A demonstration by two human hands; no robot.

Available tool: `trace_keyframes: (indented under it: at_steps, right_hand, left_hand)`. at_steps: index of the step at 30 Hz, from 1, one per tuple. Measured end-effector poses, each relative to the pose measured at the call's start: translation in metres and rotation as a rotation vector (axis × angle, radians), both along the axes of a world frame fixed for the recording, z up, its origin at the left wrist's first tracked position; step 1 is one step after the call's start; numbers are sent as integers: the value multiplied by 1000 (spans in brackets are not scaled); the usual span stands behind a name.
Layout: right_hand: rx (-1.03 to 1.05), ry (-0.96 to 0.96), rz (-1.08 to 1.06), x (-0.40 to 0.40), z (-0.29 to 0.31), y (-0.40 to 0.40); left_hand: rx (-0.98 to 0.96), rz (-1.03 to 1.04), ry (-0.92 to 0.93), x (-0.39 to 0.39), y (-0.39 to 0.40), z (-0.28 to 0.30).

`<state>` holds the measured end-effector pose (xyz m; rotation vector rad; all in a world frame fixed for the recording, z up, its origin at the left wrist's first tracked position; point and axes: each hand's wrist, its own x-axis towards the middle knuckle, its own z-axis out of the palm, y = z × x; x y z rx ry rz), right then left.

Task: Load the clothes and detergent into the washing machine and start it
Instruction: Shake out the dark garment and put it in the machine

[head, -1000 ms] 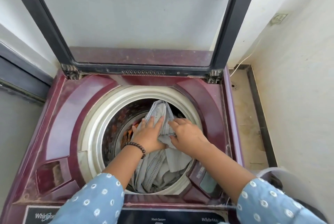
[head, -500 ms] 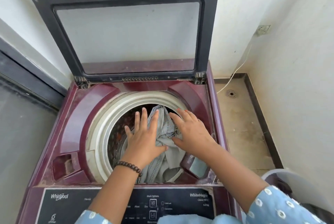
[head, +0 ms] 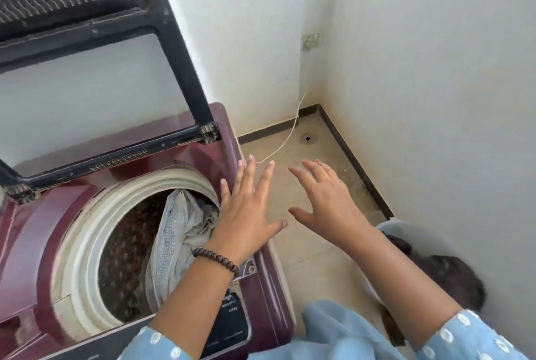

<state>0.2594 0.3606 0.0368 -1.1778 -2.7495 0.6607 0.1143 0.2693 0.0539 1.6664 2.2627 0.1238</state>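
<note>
Top-loading washing machine (head: pixel 174 174) with lid (head: pixel 95 49) raised; a grey garment (head: pixel 179 232) hangs over the inner edge of the drum (head: pixel 127 246), partly inside. We hold both hands clear of it: left hand (head: pixel 246 214) spread flat above the machine's right rim, right hand (head: pixel 327 203) splayed over the floor, each grip wide open and empty. A white basket (head: pixel 385 229) with dark clothes (head: pixel 452 275) sits at lower right. To fetch the next load well, we judge it best to gather one loose bundle and drop it deep.
</note>
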Motion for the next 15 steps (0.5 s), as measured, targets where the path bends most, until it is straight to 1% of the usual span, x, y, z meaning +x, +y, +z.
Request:
trace_keyframes:
  at_steps: [7, 15]
  right_hand:
    - [-108, -12, -199, 104, -29, 25]
    - [-246, -141, -411, 207, -103, 34]
  left_hand:
    - [-68, -210, -24, 90, 59, -38]
    - [-234, -449, -114, 195, 104, -112]
